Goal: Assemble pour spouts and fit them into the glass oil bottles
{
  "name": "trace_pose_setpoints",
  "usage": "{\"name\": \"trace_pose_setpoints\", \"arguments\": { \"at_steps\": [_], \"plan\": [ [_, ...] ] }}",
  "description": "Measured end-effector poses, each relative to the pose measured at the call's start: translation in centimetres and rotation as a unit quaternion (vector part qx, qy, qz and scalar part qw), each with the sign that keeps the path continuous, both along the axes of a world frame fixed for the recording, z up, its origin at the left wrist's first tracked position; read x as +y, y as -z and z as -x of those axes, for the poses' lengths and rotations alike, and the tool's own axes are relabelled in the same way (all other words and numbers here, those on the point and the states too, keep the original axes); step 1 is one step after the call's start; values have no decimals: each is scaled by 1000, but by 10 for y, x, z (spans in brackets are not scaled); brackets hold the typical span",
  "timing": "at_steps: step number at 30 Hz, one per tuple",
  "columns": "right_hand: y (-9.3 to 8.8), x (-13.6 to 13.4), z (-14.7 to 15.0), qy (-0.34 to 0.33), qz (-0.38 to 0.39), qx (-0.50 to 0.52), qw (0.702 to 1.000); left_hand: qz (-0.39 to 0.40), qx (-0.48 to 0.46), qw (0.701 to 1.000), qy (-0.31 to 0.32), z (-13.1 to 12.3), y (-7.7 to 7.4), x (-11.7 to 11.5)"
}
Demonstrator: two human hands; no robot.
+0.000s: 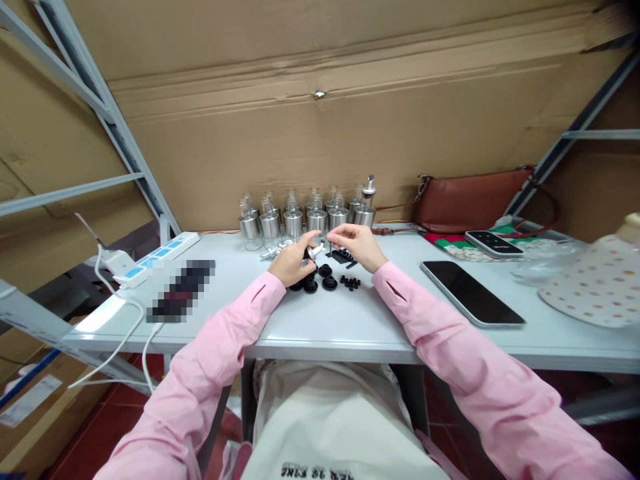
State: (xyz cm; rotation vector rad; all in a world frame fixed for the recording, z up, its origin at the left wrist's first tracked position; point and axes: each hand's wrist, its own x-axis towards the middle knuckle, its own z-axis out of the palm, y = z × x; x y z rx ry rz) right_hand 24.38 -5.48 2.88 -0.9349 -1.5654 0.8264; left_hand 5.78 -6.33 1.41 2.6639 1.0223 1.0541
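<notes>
My left hand (292,263) is closed on a silver pourer spout (315,252), partly covered by the fingers. Just right of it, my right hand (362,247) pinches a thin black tube (330,249) between thumb and forefinger, held upright. Under and beside the hands lie black ribbed stoppers (329,283), small black caps (351,283) and a row of black tubes (344,256). More silver spouts (273,251) lie left of my left hand. Behind stand several glass bottles with steel sleeves (293,223); the one at right carries a pourer (369,185).
Left on the table are a power strip (170,250) with white cables and a pixelated dark object (181,292). On the right lie a large phone (470,292), a smaller device (494,244), a brown bag (470,200) and a dotted item (595,283). Cardboard (320,133) walls the back.
</notes>
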Motion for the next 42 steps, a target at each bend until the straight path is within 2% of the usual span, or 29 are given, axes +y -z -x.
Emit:
{"name": "trace_pose_setpoints", "arguments": {
  "at_steps": [9,14,17,24,33,38,42],
  "plan": [
    [-1,-7,6,-24,8,15,1000,2,5,1000,-1,-1,0,-1],
    [0,-6,4,-69,50,53,995,-38,5,999,14,0,2,3],
    [1,-5,4,-74,63,53,994,-54,13,998,16,1,4,4],
    [3,-4,4,-74,57,59,994,-22,27,999,3,-1,7,6],
    [5,-1,-1,-139,136,117,974,32,17,999,10,-3,2,1],
    [5,-2,-3,-160,152,117,968,35,15,999,-5,-2,0,0],
    [5,-5,3,-147,125,91,977,1,6,999,-54,-2,-2,-2]
  ]
}}
